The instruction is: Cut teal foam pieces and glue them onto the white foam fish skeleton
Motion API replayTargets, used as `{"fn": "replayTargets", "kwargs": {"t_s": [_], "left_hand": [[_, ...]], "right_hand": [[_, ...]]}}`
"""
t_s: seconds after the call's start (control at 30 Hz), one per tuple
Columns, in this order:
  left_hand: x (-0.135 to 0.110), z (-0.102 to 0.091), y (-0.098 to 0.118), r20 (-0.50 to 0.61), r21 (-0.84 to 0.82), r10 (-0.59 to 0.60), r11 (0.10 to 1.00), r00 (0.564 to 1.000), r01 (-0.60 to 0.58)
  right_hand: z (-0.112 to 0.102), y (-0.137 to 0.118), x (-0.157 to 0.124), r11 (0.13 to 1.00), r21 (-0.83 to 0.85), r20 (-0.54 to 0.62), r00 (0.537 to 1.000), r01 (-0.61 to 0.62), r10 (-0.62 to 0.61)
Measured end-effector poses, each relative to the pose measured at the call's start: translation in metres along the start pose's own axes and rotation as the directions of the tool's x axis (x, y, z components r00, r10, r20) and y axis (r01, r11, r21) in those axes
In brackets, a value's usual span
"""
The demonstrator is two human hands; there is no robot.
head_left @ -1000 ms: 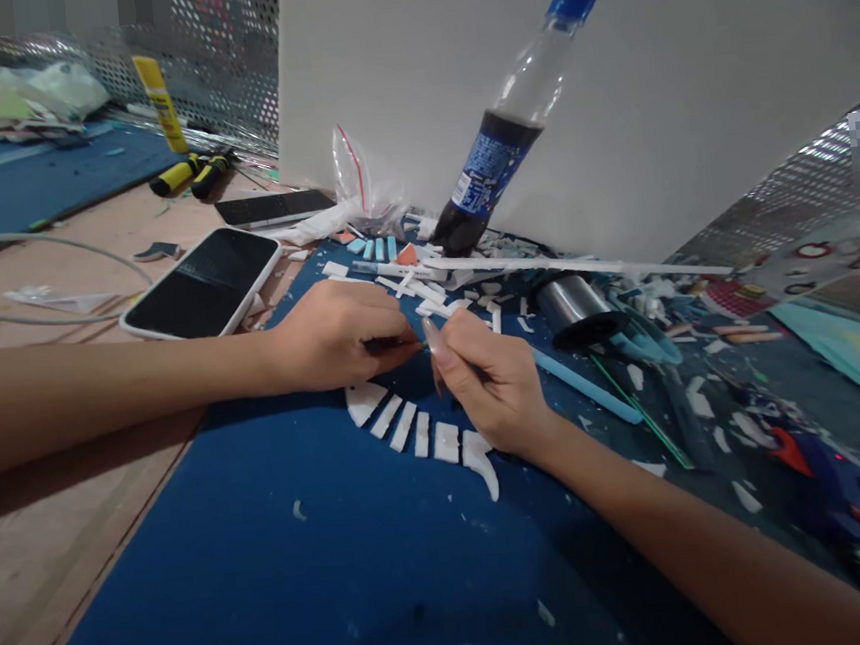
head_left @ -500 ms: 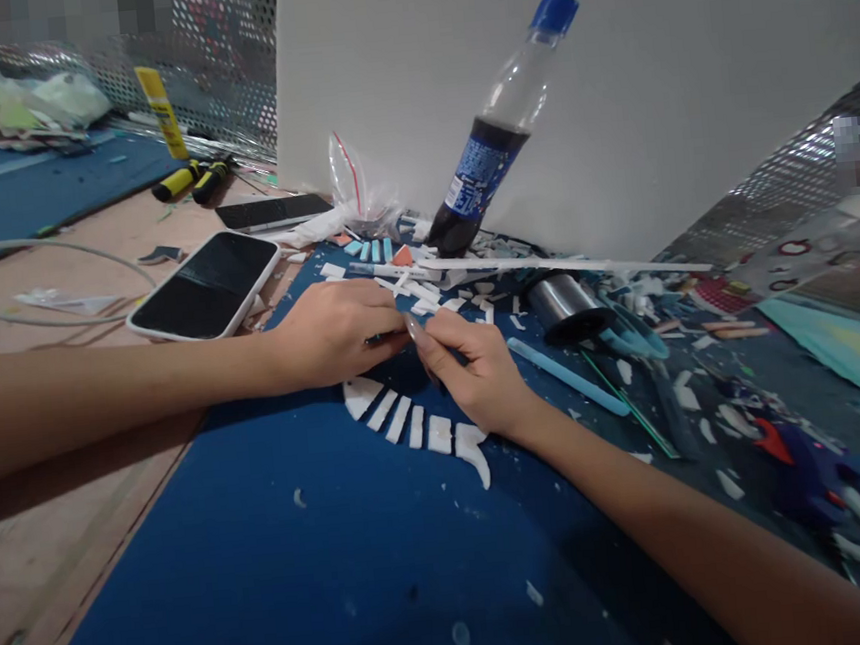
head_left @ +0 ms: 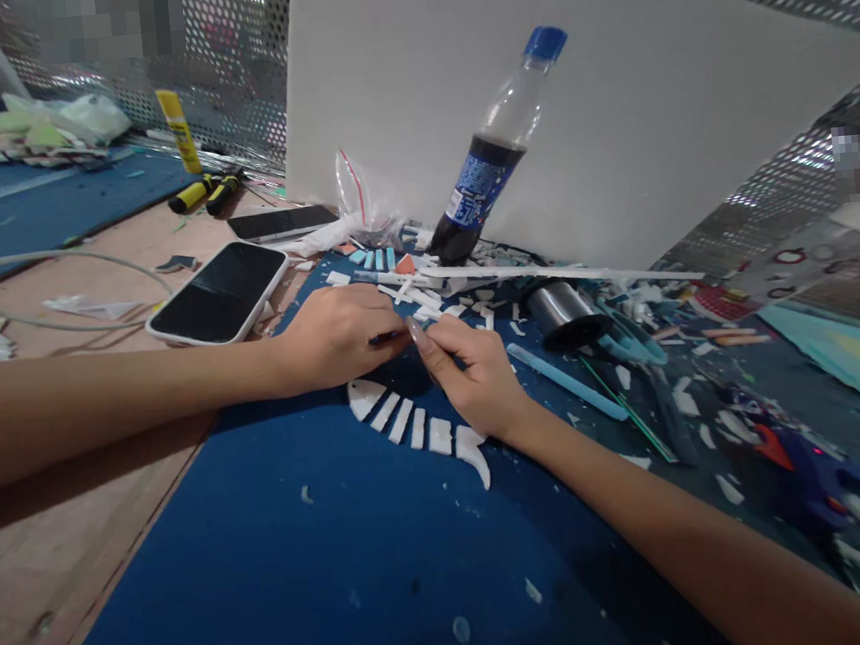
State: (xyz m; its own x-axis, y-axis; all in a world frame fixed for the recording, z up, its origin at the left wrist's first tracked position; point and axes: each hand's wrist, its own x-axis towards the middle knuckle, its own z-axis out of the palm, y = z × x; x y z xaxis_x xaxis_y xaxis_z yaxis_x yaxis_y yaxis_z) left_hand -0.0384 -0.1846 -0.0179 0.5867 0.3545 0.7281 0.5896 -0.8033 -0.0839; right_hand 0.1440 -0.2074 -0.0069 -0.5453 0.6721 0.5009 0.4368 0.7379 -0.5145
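Observation:
My left hand (head_left: pixel 333 337) rests on the blue cutting mat (head_left: pixel 331 562), fingers curled over a small dark thing I cannot make out. My right hand (head_left: pixel 471 369) meets it from the right, fingers pinched on a thin tool whose tip points at the left fingertips. Just below both hands lies a curved row of small white foam pieces (head_left: pixel 418 429). More white strips and scraps (head_left: pixel 435 297) lie right behind the hands.
A dark cola bottle (head_left: pixel 491 157) stands against a white board (head_left: pixel 606 96). Two phones (head_left: pixel 221 294) (head_left: pixel 282 222) lie left, near yellow-handled tools (head_left: pixel 204 192) and a glue stick (head_left: pixel 178 132). A metal tape roll (head_left: pixel 565 311), a light blue stick (head_left: pixel 567 381) and coloured scraps crowd the right.
Both hands stay together at the same spot with only slight finger shifts. The view has tilted down and moved a little.

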Motion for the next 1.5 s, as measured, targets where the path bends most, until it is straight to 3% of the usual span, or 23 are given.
{"fn": "replayTargets", "kwargs": {"t_s": [0.27, 0.63, 1.03, 1.33, 1.5], "left_hand": [[0.002, -0.002, 0.002, -0.016, -0.007, -0.005, 1.0, 1.0, 0.005], [-0.001, 0.001, 0.001, 0.01, 0.0, -0.044, 0.999, 0.999, 0.044], [0.008, -0.015, 0.011, -0.029, 0.407, 0.183, 0.9, 0.983, -0.156], [0.014, -0.028, 0.009, 0.047, 0.437, 0.264, 0.862, 0.963, -0.258], [0.017, -0.03, 0.008, -0.004, 0.484, 0.327, 0.828, 0.945, -0.284]], "right_hand": [[-0.001, -0.001, -0.003, 1.0, -0.007, -0.075, 0.997, 0.012, -0.013], [0.0, 0.001, -0.004, 0.997, -0.067, -0.094, 0.994, 0.049, -0.055], [0.0, 0.001, -0.004, 0.992, -0.108, -0.115, 0.991, 0.059, -0.071], [0.0, 0.001, -0.004, 0.995, -0.099, -0.118, 0.993, 0.017, -0.029], [-0.001, 0.002, -0.004, 0.996, -0.089, -0.104, 0.995, -0.009, 0.0]]}}
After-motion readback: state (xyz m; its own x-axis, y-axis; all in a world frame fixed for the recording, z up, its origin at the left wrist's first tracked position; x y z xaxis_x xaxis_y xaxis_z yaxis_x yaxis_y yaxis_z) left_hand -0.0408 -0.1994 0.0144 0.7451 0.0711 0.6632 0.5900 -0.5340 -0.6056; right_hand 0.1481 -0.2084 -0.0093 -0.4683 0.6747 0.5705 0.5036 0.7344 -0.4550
